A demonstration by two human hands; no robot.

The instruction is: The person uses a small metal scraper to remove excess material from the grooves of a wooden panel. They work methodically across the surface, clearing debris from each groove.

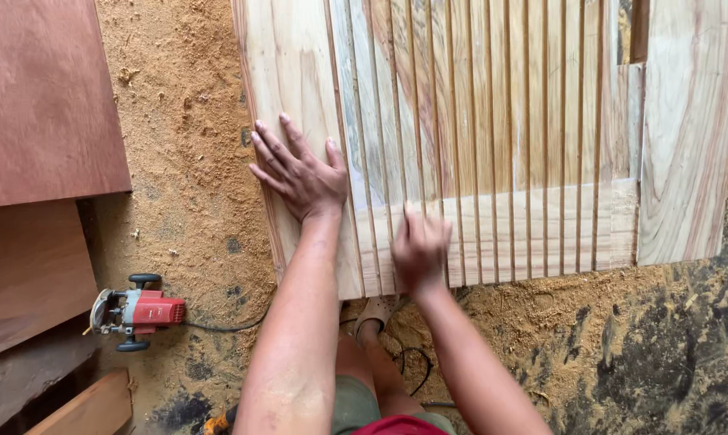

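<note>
- The big panel (493,137) is pale bare wood, matt, with streaky grain and thin raised wood strips.
- Both bare hands lie on the panel: the left hand (299,173) flat, the right hand (419,246) blurry.
- Left of the panel, the floor (183,145) is rough with soft tan sawdust.
- Further left of the panel, the boards (46,97) are smooth, red-brown wood.
- Below them, the router (134,312) is red plastic and shiny grey metal.
</note>
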